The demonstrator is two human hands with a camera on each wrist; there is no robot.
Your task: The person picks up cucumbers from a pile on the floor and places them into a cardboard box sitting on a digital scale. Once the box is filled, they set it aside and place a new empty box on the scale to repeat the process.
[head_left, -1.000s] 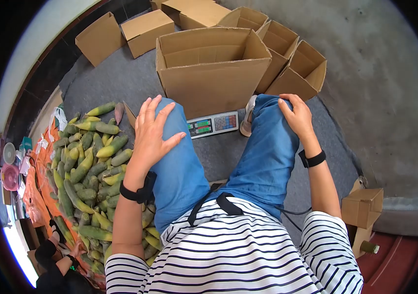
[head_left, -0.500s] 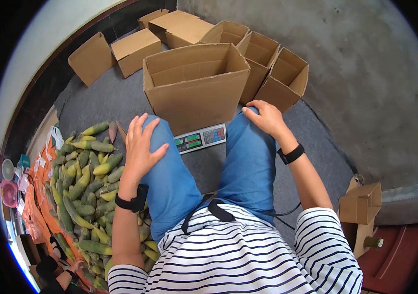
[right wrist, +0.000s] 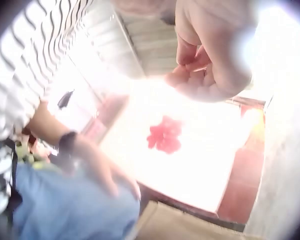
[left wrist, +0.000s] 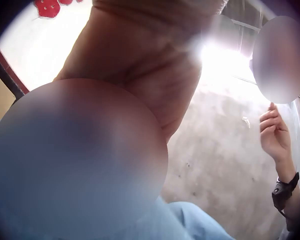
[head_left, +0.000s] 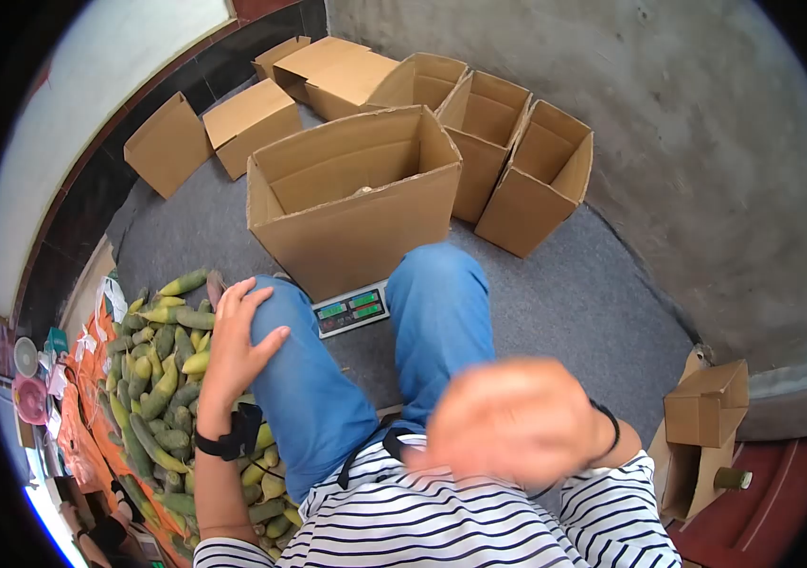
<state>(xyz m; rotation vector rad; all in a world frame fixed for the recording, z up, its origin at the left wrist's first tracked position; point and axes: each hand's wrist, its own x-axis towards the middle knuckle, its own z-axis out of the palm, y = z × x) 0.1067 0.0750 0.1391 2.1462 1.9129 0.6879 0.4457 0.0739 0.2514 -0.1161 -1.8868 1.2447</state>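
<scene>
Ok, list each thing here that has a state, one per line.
big box: open, upright on the scale
scale: display lit
two side boxes: open, tilted
left hand: open, resting on the knee
right hand: raised, blurred
small box: flaps open

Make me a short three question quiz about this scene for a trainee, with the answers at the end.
1. True or false: the left hand rests on the left knee.
2. What sits on the floor between the knees and the large open cardboard box? A) digital scale B) bucket C) broom
3. Fill in: the pile of green and yellow produce lies on the person's ____ side.

Key: 1 true. 2 A, the digital scale. 3 left. The right hand is raised near the camera and blurred, so its grip cannot be told.
</scene>
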